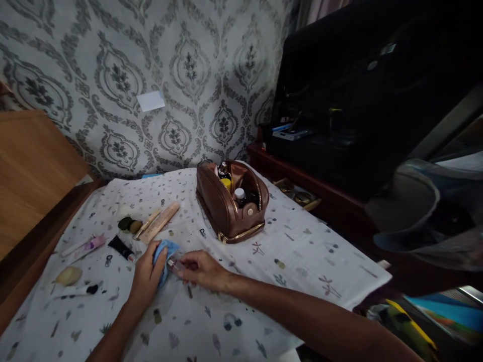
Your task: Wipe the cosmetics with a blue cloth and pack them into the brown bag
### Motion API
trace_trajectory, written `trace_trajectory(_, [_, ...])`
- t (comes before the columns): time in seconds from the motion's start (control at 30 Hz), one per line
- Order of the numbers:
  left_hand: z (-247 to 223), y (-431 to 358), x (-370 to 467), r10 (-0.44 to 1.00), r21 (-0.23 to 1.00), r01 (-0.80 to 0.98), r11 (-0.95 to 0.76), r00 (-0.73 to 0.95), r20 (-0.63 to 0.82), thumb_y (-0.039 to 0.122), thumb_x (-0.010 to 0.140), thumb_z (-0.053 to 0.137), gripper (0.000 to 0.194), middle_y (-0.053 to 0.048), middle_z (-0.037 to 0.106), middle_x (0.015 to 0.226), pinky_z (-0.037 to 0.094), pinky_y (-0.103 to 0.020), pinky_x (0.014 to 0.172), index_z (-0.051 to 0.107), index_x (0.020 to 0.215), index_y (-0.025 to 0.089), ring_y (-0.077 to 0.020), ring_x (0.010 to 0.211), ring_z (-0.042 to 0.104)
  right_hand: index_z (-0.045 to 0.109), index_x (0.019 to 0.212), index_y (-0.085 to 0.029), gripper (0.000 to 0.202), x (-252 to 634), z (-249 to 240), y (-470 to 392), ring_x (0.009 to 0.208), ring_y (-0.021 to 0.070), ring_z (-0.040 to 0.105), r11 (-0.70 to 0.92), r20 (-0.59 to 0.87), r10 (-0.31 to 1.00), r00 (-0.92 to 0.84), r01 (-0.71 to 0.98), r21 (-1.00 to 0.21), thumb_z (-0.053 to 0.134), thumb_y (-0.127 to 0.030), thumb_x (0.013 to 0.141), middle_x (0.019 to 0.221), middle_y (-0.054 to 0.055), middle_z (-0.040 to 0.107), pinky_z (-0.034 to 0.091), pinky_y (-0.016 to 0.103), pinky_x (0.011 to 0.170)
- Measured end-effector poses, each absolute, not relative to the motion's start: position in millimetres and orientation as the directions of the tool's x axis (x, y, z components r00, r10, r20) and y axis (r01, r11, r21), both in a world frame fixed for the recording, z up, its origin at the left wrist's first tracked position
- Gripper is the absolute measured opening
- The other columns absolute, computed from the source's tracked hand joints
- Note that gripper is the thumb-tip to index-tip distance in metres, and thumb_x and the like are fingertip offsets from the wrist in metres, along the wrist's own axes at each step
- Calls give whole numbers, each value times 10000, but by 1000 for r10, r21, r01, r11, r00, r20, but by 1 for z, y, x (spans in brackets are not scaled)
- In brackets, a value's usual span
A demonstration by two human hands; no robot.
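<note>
My left hand [147, 271] is closed around a crumpled blue cloth [163, 255]. Between the fingers of my right hand [204, 270] is a small clear bottle [176, 265], its near end close to the cloth; whether they touch I cannot tell. Left of my hands lie a black tube [121, 247], a beige tube [161, 221], a pink-and-white tube [85, 247] and a makeup brush [75, 290]. Beyond my right hand stands a brown cosmetic bag [215, 203], unzipped, with bottles and a yellow-capped item inside.
A white patterned cloth [256, 301] covers the surface. Dark and olive round pieces [130, 224] and a beige sponge [69, 275] lie at left. A wooden panel [37, 171] borders the left; a small open drawer [302, 197] and dark furniture [339, 100] stand at right.
</note>
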State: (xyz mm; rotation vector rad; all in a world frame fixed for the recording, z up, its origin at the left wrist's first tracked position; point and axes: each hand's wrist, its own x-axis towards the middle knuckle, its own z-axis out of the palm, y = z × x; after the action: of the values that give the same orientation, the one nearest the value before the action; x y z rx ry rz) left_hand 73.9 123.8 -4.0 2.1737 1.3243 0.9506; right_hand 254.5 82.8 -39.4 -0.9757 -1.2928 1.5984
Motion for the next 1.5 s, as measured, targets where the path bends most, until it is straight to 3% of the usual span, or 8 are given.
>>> trace_trajectory(0.13, [-2, 121, 75, 907, 699, 577, -422, 264, 328, 519, 919, 473, 308, 18, 603, 770, 478, -258, 686, 570, 905, 227, -170, 705, 579, 704, 911, -172, 197, 254, -41, 83, 590, 87, 524, -29, -28, 956, -293, 2, -1000, 747, -301, 769, 671, -55, 589, 419, 196, 545])
trace_trajectory(0.27, [-1, 120, 76, 917, 720, 568, -399, 265, 299, 528, 913, 481, 330, 27, 576, 727, 450, -246, 658, 577, 865, 216, -160, 678, 548, 688, 1017, -176, 394, 255, -38, 82, 642, 83, 530, 6, -9, 978, -208, 72, -997, 813, -186, 643, 726, -68, 594, 421, 193, 586])
trace_trajectory(0.5, [-1, 126, 74, 952, 820, 485, -304, 135, 273, 602, 898, 478, 437, 13, 561, 715, 446, -259, 697, 575, 774, 195, -162, 689, 531, 612, 867, -176, 439, 255, -39, 83, 610, 81, 554, -89, -33, 960, -278, -193, -977, 867, -406, 592, 687, -69, 597, 432, 221, 592])
trace_trajectory(0.63, [2, 122, 76, 955, 860, 418, -292, 175, 239, 580, 907, 495, 435, -32, 652, 929, 477, -293, 865, 623, 1056, 192, -207, 907, 611, 596, 938, -186, 665, 254, -38, 87, 581, 115, 622, -220, -104, 947, -303, -380, -898, 903, -568, 487, 659, -67, 621, 454, 248, 588])
trace_trajectory(0.77, [1, 116, 80, 911, 863, 372, -343, 355, 209, 484, 880, 594, 489, -30, 660, 989, 486, -295, 895, 519, 1271, 199, -199, 944, 629, 610, 940, -173, 678, 255, -34, 85, 606, 120, 647, -312, -139, 924, -355, -495, -811, 936, -524, 460, 716, -37, 664, 472, 261, 639])
trace_trajectory(1.2, [-5, 119, 79, 946, 835, 450, -317, 207, 248, 525, 861, 555, 386, 53, 434, 578, 398, -235, 569, 454, 655, 214, -122, 562, 433, 654, 918, -152, 665, 254, -45, 87, 548, 70, 550, -245, -123, 926, -357, -320, -915, 936, -514, 438, 649, -82, 601, 414, 217, 551])
trace_trajectory(1.37, [0, 118, 80, 980, 878, 435, -198, 99, 172, 661, 840, 509, 500, 28, 460, 553, 424, -255, 573, 464, 612, 219, -145, 568, 454, 649, 932, -146, 682, 253, -43, 86, 538, 81, 588, -233, -98, 924, -369, -342, -911, 928, -537, 448, 683, -57, 641, 419, 217, 531])
trace_trajectory(1.5, [-4, 119, 79, 997, 910, 407, -78, 26, 74, 754, 801, 489, 582, -41, 654, 752, 498, -294, 704, 630, 819, 190, -211, 761, 602, 651, 969, -156, 665, 253, -39, 86, 556, 98, 638, -248, -92, 925, -370, -403, -881, 933, -509, 480, 714, -60, 641, 424, 214, 534])
